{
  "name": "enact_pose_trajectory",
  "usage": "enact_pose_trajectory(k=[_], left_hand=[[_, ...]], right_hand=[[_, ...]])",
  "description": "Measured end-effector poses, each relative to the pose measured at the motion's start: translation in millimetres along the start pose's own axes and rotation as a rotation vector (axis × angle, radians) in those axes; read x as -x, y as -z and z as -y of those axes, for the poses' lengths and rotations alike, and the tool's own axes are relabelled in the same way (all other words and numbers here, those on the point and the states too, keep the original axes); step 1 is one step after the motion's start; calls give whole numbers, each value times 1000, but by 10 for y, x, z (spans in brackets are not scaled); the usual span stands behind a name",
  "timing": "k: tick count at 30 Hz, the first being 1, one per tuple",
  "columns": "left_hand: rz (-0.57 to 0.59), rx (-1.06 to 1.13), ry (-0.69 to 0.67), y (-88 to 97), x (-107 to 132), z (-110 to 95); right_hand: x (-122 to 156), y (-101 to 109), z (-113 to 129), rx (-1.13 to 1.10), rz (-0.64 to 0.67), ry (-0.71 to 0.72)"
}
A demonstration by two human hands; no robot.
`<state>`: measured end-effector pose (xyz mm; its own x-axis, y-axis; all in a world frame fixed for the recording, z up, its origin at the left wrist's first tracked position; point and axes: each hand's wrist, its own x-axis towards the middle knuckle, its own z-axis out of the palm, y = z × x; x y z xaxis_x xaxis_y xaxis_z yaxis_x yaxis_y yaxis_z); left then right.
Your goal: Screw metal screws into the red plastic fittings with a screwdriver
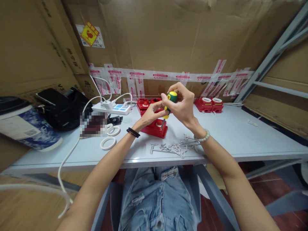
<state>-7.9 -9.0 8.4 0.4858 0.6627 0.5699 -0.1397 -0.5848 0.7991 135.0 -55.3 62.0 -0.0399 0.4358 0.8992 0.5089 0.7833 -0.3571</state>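
A screwdriver [172, 98] with a green and yellow handle is gripped by my right hand [184, 104], its blade slanting down. My left hand [154, 113] pinches the lower end of the handle. Beneath both hands lies a red block-shaped part [154, 131] with a pale round insert, and the blade tip is at its right end. Whether the tip sits in a screw I cannot tell. Behind it, more red parts [142, 102] are partly covered by my hands. Several small screws [166, 147] and metal rod-like pieces [163, 151] lie nearer the table's front edge.
At the left stand a patterned cup [31, 128], a black bag [64, 112] and a white power strip [115, 108] with cables. White rings [107, 143] lie left of my left wrist. Red parts with white rings [209, 105] stand back right. Cardboard [154, 38] walls the rear.
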Motion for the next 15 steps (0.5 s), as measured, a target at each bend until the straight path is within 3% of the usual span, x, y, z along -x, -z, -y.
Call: enact_pose_trajectory(k=[9, 15], left_hand=[[-92, 105, 39, -11, 6, -29], [-92, 134, 58, -21, 12, -101]], right_hand=[[-61, -87, 76, 230, 41, 31], [-80, 77, 29, 3, 226, 26]])
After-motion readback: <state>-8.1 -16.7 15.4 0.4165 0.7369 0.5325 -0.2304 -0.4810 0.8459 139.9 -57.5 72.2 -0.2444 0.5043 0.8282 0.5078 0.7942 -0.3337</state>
